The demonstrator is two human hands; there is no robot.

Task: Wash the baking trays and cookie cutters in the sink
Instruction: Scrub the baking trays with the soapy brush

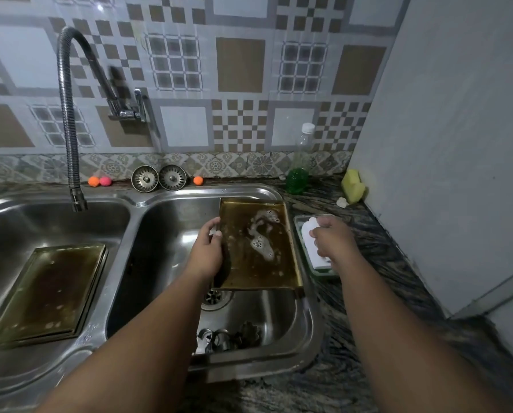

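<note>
A brownish baking tray (261, 263) with a streak of soap foam is propped tilted in the right sink basin (166, 234). My left hand (209, 245) grips its left edge. My right hand (332, 236) is over a small green dish (301, 242) on the counter, fingers closed on a white sponge (310, 226). A second baking tray (47, 290) lies flat in the left basin. Several metal cookie cutters (228, 338) sit at the bottom of the right basin, near its front wall.
A flexible metal faucet (67, 120) hangs over the left basin. Two sink strainers (158, 177) and small orange and pink balls (100, 181) line the back ledge. A green-bottomed bottle (300, 162) and a yellow sponge (353, 184) stand on the dark counter by the right wall.
</note>
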